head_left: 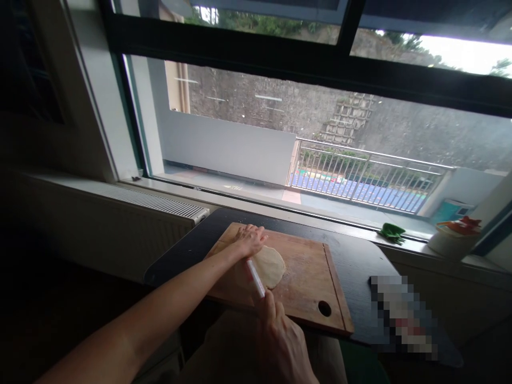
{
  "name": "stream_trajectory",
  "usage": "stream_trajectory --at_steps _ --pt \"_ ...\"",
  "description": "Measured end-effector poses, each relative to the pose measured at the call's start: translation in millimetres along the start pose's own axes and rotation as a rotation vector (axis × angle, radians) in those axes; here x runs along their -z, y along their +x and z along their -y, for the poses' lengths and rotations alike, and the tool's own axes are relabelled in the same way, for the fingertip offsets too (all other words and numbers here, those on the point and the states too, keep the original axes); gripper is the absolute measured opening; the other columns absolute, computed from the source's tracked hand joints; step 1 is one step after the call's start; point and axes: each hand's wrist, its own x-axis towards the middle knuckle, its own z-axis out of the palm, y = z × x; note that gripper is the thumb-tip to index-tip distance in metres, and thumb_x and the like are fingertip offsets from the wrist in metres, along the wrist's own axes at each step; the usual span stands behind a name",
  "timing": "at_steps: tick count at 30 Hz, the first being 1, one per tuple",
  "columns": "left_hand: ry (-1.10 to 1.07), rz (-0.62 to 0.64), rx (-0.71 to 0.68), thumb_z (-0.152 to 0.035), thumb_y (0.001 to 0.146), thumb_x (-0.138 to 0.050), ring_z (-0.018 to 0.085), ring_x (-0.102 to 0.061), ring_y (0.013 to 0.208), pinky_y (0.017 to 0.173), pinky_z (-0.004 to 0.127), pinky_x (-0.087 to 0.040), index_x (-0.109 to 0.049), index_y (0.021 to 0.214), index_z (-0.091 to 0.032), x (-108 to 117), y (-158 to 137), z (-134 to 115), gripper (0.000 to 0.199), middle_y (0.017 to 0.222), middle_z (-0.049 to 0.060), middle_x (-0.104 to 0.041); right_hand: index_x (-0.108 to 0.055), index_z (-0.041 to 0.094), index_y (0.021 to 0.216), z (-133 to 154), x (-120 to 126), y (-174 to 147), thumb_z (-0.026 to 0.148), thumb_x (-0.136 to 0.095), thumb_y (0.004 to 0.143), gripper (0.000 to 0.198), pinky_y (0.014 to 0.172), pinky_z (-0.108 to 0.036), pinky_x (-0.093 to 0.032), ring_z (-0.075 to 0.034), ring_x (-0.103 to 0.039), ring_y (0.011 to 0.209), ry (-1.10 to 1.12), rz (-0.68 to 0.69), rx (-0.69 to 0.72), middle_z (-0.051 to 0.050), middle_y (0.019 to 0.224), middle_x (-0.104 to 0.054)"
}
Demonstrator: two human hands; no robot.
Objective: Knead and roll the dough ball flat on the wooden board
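Observation:
A flattened, pale piece of dough [272,268] lies on a wooden cutting board [304,282]. My left hand [251,240] rests palm down at the dough's far edge, its fingers stretched out to the right. Closed around the near end of a knife [256,278] is my right hand [282,330], low in the middle of the view. The knife's narrow, white-looking blade with a reddish mark points away from me along the dough's left side. My left wrist and forearm cover its far end and part of the board.
The board stands on a dark table [356,261] against a window sill. A blurred-out flat object [404,314] lies on the right. On the sill are a green item [392,232] and a light pot [452,240]. A radiator [160,208] runs along the left wall.

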Motion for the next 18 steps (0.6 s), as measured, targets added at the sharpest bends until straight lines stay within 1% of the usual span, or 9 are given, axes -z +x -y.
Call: stream_trajectory --at_steps 4,6,10,14,18 --pt "-0.019 -0.003 0.047 -0.047 0.084 -0.029 0.023 -0.04 0.116 0.098 0.039 -0.025 -0.052 0.11 -0.026 -0.2 -10.1 11.0 0.041 0.119 0.006 -0.054 -0.032 0.013 0.126 2.6 -2.7 0.3 0.009 -0.041 0.075 0.052 0.041 -0.019 -0.035 -0.012 -0.054 0.05 -0.07 -0.051 0.015 -0.003 0.074 -0.055" --pt "-0.012 -0.006 0.058 -0.049 0.084 -0.03 0.023 -0.038 0.119 0.1 0.039 -0.023 -0.051 0.113 -0.026 -0.2 -15.8 17.1 0.042 0.121 0.005 -0.053 -0.032 0.014 0.126 2.6 -3.8 0.3 0.008 -0.041 0.073 0.053 0.042 -0.02 -0.036 -0.013 -0.055 0.053 -0.082 -0.061 0.03 -0.003 0.074 -0.054" --pt "0.0 0.0 0.114 -0.055 0.082 -0.028 0.025 -0.04 0.117 0.098 0.042 -0.024 -0.051 0.114 -0.027 0.9 -24.6 26.3 0.048 0.122 0.005 -0.053 -0.037 0.015 0.121 2.3 -2.0 0.6 0.01 -0.042 0.076 0.046 0.045 -0.021 -0.039 -0.014 -0.057 0.058 -0.07 -0.056 0.044 -0.004 0.076 -0.055" --pt "0.008 0.004 0.151 -0.057 0.08 -0.03 0.026 -0.041 0.116 0.096 0.043 -0.025 -0.053 0.11 -0.025 1.4 -22.0 25.4 0.05 0.12 0.007 -0.054 -0.041 0.016 0.117 -1.4 6.2 3.1 0.012 -0.041 0.078 0.039 0.047 -0.02 -0.038 -0.014 -0.058 0.06 0.006 0.017 0.037 -0.004 0.078 -0.057" --pt "-0.002 -0.024 0.121 -0.055 0.081 -0.029 0.026 -0.043 0.112 0.094 0.044 -0.027 -0.055 0.103 -0.023 -1.6 -9.8 17.3 0.046 0.113 0.008 -0.057 -0.042 0.02 0.118 -10.3 9.8 5.6 0.021 -0.043 0.082 0.036 0.053 -0.019 -0.039 -0.013 -0.059 0.064 0.121 0.101 0.004 -0.004 0.085 -0.06"
